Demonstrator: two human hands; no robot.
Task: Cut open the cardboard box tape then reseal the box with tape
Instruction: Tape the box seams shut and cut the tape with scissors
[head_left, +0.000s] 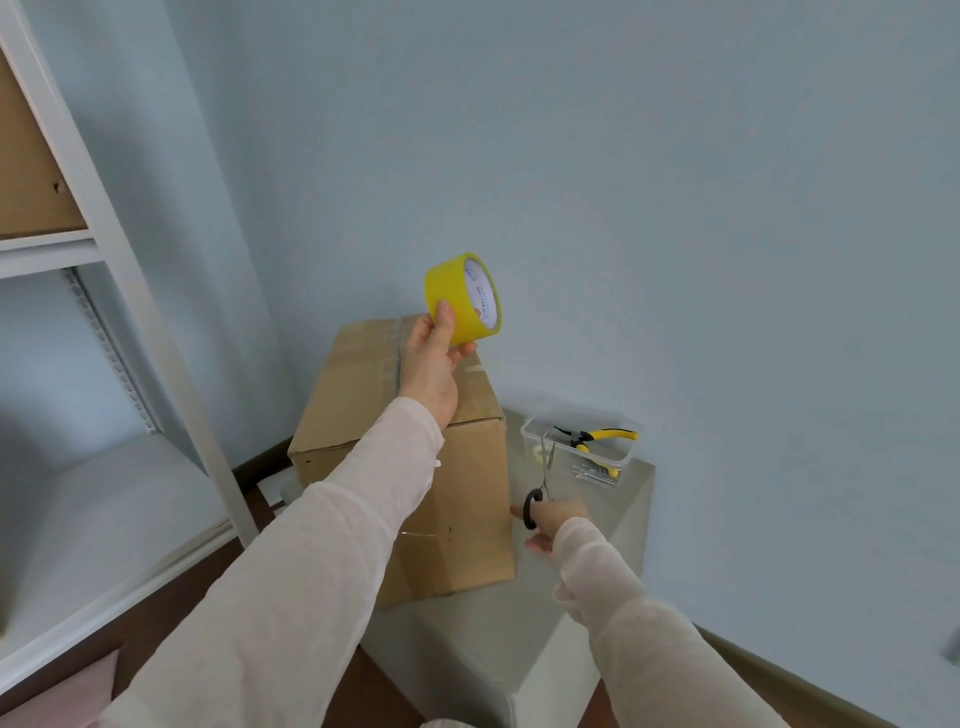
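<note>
A brown cardboard box (363, 384) stands on a pale grey block, its top flaps closed with a tape seam running along the middle. My left hand (434, 364) is raised above the box top and grips a yellow roll of tape (457, 293) between thumb and fingers. My right hand (550, 522) is low, just right of the box's front corner, and holds black-handled scissors (540, 488) by a handle ring, blades pointing up toward a clear tub.
A clear plastic tub (618, 457) with yellow-handled pliers (597, 435) sits on the grey block (519, 639) behind the scissors. A white shelf frame (156, 332) stands to the left. The blue wall is close behind the box.
</note>
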